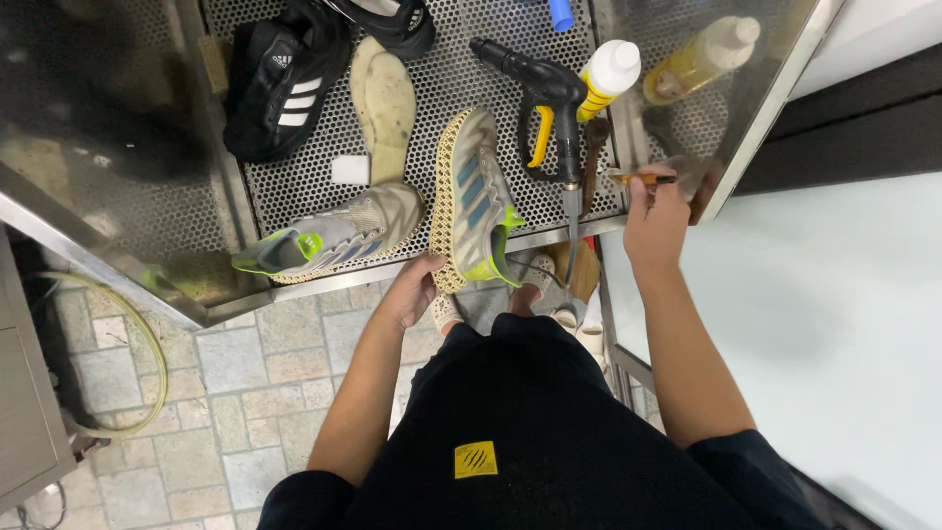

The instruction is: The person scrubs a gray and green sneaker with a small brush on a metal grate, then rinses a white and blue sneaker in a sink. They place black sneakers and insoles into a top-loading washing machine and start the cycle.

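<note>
My left hand [414, 291] grips the heel end of a grey sneaker [478, 196] with blue stripes, a lime lining and a yellow lattice sole, which stands on its side on the perforated metal tray [294, 191]. My right hand [655, 218] is closed on a thin tool with a yellow-and-black handle [643, 179] at the tray's right edge. The matching grey sneaker [329, 238] lies on its side to the left, by the tray's front rim.
A black pressure spray gun [545, 93] with a yellow trigger lies right of the held sneaker. Two bottles [608, 74] [702, 59], a beige insole [385, 103], a white soap block [350, 170] and black striped shoes [285, 83] lie further back. A hose [147, 344] curls on the tiled floor.
</note>
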